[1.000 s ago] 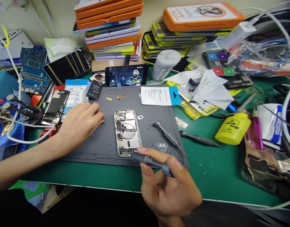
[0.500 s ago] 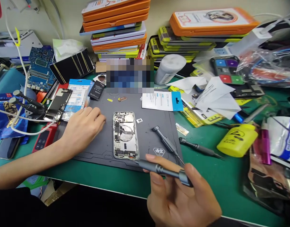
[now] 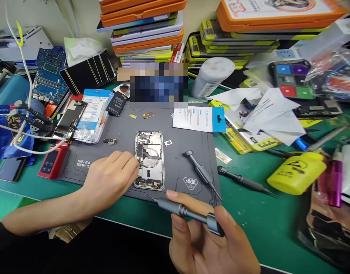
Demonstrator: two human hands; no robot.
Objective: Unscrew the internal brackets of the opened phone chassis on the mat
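While the right hand (image 3: 209, 239) wraps its grip around a dark grey precision screwdriver (image 3: 175, 207), the driver's thin tip points left, just off the near end of an opened phone (image 3: 150, 161). That phone lies on a dark grey work mat (image 3: 120, 121), its inner parts facing up, a round coil showing in the middle of its pale frame. Against its left edge, from where I stand, comes the left hand (image 3: 110, 171), fingers curled and knuckles up; the fingertips are hidden, so I can't make out whether that grip pinches anything or touches the phone. A small metal component (image 3: 110, 141) sits beyond the left hand, and a little white square frame (image 3: 168, 143) rests just right of the phone. Farther right a second screwdriver (image 3: 202, 171) lies slantwise on the mat, with a third screwdriver (image 3: 243, 179) beyond it on the green counter (image 3: 249, 224), near a tipped yellow bottle (image 3: 297, 173). Over at the mat's far left corner I see a black battery (image 3: 117, 103) beside a blue-and-white packet (image 3: 91, 110), and a detached phone screen (image 3: 70, 118) leans next to that.
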